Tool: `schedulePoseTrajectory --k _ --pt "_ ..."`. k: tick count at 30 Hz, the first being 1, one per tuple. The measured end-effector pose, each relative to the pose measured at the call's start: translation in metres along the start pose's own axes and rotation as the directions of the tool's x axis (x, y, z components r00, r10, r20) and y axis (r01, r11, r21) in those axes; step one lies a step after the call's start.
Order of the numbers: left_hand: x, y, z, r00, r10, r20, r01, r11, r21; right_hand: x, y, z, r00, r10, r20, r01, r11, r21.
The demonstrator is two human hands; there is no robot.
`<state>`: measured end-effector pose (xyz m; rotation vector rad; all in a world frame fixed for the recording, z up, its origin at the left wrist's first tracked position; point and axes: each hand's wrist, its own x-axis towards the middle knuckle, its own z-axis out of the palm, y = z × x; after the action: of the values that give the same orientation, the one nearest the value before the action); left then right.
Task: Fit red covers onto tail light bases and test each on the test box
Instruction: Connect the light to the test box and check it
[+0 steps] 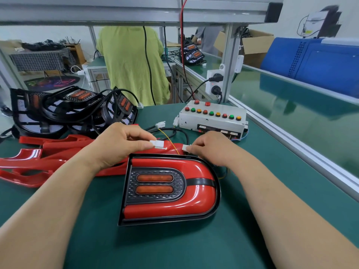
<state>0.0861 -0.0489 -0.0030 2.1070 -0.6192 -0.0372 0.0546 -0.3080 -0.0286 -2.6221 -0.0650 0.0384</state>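
A tail light (171, 193) with its red cover fitted lies on the green mat in front of me, its two amber lenses unlit. Just beyond it my left hand (120, 144) pinches a white connector (158, 145). My right hand (209, 148) pinches a second white connector (186, 148) a short gap to the right; the two plugs are apart. A yellow wire runs between them. The grey test box (211, 118) with rows of red, green and amber buttons sits behind my right hand, and another white plug (160, 124) lies loose near it.
Loose red covers (44, 158) are piled at the left, with black tail light bases (71, 109) and their cables stacked behind. A person in a green shirt (132, 61) stands beyond the bench. A metal rail (291, 144) borders the mat on the right.
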Motion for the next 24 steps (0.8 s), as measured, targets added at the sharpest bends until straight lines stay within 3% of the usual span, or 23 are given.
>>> schedulePoseTrajectory --k 4,7,10,13,18,24 --pt "-0.002 0.000 -0.003 0.999 -0.024 0.045 0.023 1.000 0.003 -0.002 -0.001 0.000 0.998 -0.009 -0.055 0.006 0.998 -0.059" --pt "-0.004 0.000 -0.004 0.999 -0.034 0.039 0.034 0.999 0.006 -0.006 -0.005 -0.003 0.978 -0.092 -0.188 0.075 0.993 -0.096" --pt "-0.005 -0.004 -0.007 0.998 -0.042 0.048 0.039 0.998 0.056 -0.014 -0.013 -0.008 0.940 -0.187 -0.284 0.217 0.973 0.077" --pt "-0.006 -0.011 -0.008 0.998 -0.048 0.045 0.037 0.975 0.218 -0.019 -0.017 -0.006 0.951 -0.201 -0.235 0.264 0.924 0.278" --pt "-0.004 -0.019 -0.003 0.994 -0.033 0.102 -0.012 0.913 0.409 -0.019 -0.015 -0.007 0.959 -0.183 -0.216 0.246 0.917 0.313" --pt "-0.002 -0.017 0.001 0.991 0.131 -0.004 -0.115 0.884 0.453 -0.023 -0.017 -0.014 0.976 -0.175 0.125 0.152 0.973 0.174"
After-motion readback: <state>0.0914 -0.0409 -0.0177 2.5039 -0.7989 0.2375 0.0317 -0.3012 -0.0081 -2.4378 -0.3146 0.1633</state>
